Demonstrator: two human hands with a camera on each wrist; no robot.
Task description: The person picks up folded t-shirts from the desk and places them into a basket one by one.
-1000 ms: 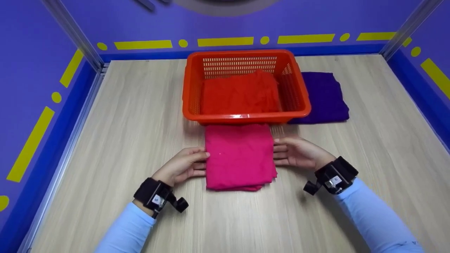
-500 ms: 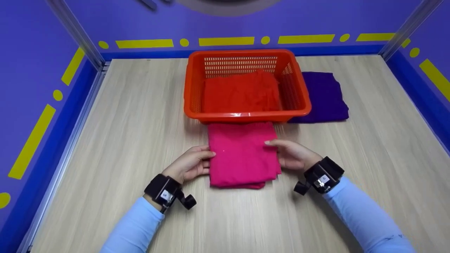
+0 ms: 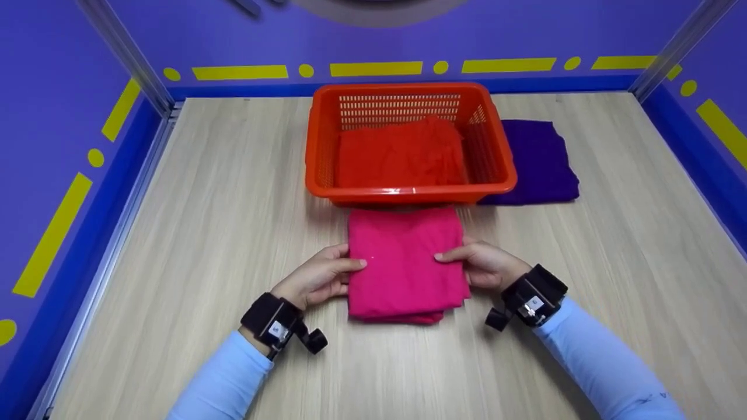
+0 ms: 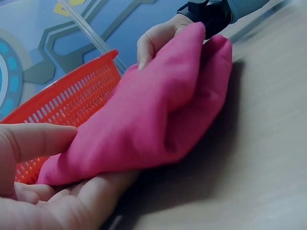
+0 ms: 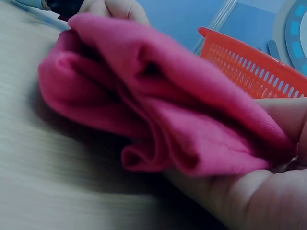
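Observation:
Between the two hands is a folded pink cloth, held by its left and right edges. My left hand grips the left edge, thumb on top and fingers underneath. On the opposite edge my right hand does the same. Both wrist views show the pink cloth above the tabletop, with a shadow beneath and its layers sagging in loose folds. Just behind it stands an orange plastic basket with slotted walls. Inside that basket lies a folded red-orange cloth.
A folded purple cloth lies right of the basket, partly hidden by it. The wooden tabletop is bounded by blue panels with yellow marks at the back and on both sides.
My right hand has moved left and taken hold of the pink cloth's right edge, thumb now on top. The left thumb reaches further over it. The cloth has shifted slightly right and risen.

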